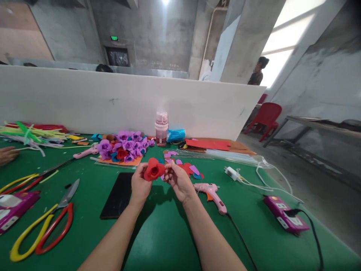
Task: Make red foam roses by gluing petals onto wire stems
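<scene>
A red paper rose [153,170] is held up over the green table, its petals curled around a dark centre. My left hand [140,184] grips it from the left side, fingers closed. Close against the flower's right edge, my right hand [177,180] has its fingers pinched together; what sits between the fingertips is hidden. Behind my right hand lie loose red petals [186,168] and purple petals [194,170] cut from paper. A pink glue gun [211,194] rests to the right of that hand, and a black phone [117,197] lies left of my left hand.
Purple paper roses [128,145] are heaped at the back beside a pink bottle [161,130]. Scissors [58,218] lie at left, near another person's hand [8,155]. A purple power strip [284,214] and white charger [232,174] occupy the right. A white partition [135,98] borders the back.
</scene>
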A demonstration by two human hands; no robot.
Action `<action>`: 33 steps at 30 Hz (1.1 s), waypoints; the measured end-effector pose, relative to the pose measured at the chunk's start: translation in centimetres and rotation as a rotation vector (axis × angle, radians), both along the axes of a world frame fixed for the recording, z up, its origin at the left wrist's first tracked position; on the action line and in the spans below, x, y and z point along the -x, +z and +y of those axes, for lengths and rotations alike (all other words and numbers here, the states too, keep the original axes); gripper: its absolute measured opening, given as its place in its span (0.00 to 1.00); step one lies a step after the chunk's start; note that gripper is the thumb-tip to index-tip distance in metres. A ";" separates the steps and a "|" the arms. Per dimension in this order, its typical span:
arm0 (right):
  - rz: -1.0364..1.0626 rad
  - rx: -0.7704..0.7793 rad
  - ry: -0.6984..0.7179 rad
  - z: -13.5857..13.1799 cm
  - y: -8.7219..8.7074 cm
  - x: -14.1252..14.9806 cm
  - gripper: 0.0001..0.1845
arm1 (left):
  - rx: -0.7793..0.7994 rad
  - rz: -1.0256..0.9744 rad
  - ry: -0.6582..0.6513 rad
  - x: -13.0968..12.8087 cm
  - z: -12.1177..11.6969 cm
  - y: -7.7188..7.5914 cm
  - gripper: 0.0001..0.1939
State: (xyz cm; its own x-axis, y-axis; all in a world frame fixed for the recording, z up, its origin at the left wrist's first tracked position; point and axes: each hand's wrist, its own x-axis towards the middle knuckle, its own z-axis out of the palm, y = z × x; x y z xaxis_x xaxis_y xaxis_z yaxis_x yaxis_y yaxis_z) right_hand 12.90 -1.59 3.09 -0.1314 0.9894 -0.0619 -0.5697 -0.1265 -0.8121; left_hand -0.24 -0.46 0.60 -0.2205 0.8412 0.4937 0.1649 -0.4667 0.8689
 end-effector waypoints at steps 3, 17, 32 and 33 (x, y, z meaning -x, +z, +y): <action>-0.128 -0.061 -0.018 -0.2 0.0 0.1 0.19 | 0.009 -0.001 -0.025 0.0 0.0 -0.2 0.10; -0.288 -0.131 -0.017 -0.3 -0.3 0.3 0.16 | 0.060 0.004 -0.046 0.1 -0.2 0.1 0.09; -0.301 -0.191 -0.184 -0.1 -0.8 0.7 0.14 | 0.131 -0.080 -0.059 0.0 -0.4 0.1 0.07; -0.294 -0.175 -0.154 -0.1 -0.8 0.8 0.14 | 0.147 -0.085 -0.063 0.0 -0.4 0.2 0.07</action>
